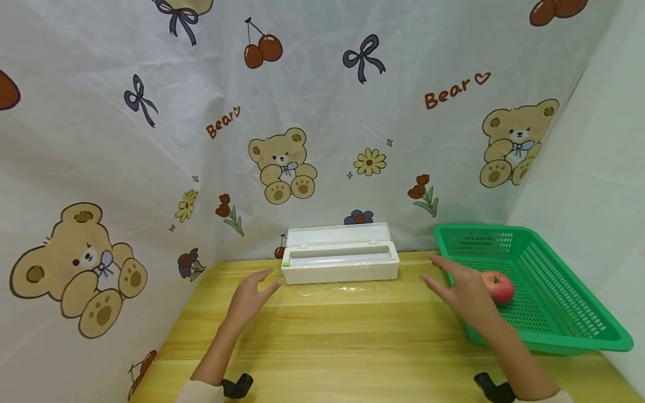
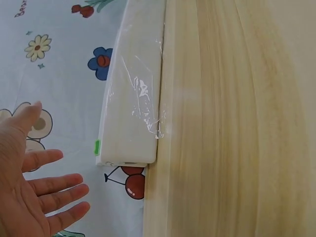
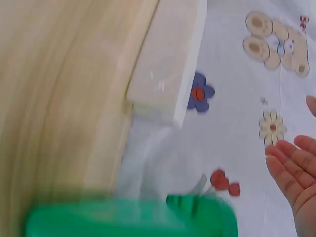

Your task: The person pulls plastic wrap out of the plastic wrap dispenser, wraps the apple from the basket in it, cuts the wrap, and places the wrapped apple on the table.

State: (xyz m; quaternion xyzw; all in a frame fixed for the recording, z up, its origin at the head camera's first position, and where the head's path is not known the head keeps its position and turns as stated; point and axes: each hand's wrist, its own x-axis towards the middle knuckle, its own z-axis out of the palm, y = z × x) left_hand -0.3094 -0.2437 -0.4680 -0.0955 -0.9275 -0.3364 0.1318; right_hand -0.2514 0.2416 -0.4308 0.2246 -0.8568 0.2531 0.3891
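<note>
A long white box [image 1: 340,273] sits at the table's [image 1: 353,341] far edge, its lid [image 1: 337,233] raised at the back, clear film [image 2: 143,91] over its front. A red apple [image 1: 501,287] lies in the green basket [image 1: 546,310] to its right.

Yellowish wood-grain table [image 1: 353,341] before a pale, bear-patterned cloth backdrop [image 1: 322,95], whitish wall [image 1: 589,162] at right.

Wide lane here over the counter [image 1: 353,330], between the left hand [image 1: 247,299] and the right hand [image 1: 463,288], straight up to the white box [image 1: 340,274]! Behind it, patterned cloth [image 1: 322,101] bars the way; right side, walls of the green basket [image 1: 579,341] fence the apple [image 1: 502,288], open from above.
</note>
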